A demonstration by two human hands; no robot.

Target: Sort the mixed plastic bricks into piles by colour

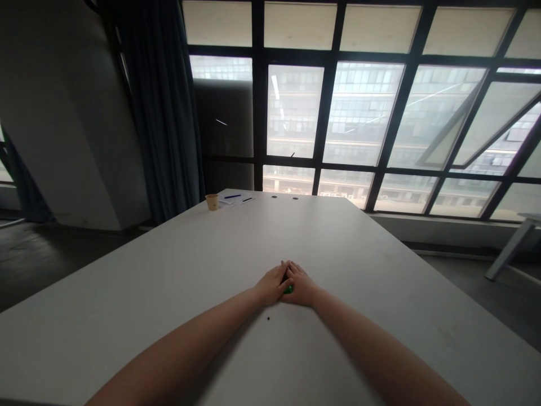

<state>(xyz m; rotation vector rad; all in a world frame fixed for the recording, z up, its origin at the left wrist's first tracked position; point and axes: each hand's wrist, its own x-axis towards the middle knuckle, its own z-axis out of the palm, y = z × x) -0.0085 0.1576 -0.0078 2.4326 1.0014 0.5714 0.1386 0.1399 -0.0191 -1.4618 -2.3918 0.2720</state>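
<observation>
My left hand (273,285) and my right hand (301,285) meet at the fingertips near the middle of the white table (147,293). Between them a small green object (288,290) shows only as a sliver, since the fingers cover most of it. Its shape is hidden. Both hands rest low against the tabletop, closed around the object.
A small paper cup (212,202) and white papers with a blue pen (232,197) lie at the far end of the table. Two small dark holes (284,198) mark the far tabletop. Large windows stand beyond, with a dark curtain and a pillar to the left.
</observation>
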